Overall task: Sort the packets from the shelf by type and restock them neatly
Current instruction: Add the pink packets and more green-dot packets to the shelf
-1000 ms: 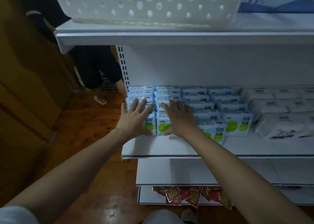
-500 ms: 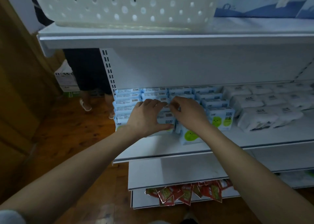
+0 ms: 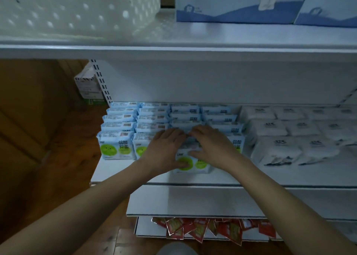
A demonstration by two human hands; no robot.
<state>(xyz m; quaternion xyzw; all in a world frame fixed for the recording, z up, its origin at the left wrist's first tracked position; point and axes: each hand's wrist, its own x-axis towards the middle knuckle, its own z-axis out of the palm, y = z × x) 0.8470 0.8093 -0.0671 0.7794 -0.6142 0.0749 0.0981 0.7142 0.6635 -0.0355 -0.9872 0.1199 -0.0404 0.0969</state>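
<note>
Several rows of blue packets (image 3: 117, 117) with green circles stand on the white middle shelf (image 3: 119, 169). The front packet (image 3: 201, 165) of the third row sits a little forward of its neighbours. My left hand (image 3: 164, 150) holds its left side, thumb low on the front and fingers over the top. On its right side my right hand (image 3: 214, 146) grips it the same way, fingertips nearly meeting the left ones. White packets (image 3: 274, 150) fill the shelf's right part.
A white perforated basket (image 3: 77, 9) and blue boxes (image 3: 237, 3) stand on the top shelf. Red sachets (image 3: 202, 229) hang over the lowest shelf's edge. A cardboard box (image 3: 87, 84) sits on the wooden floor at the left.
Both hands have shifted right from the left-hand rows to the third row and now hold its front packet. The view has swung, and the person standing behind the shelf is out of view.
</note>
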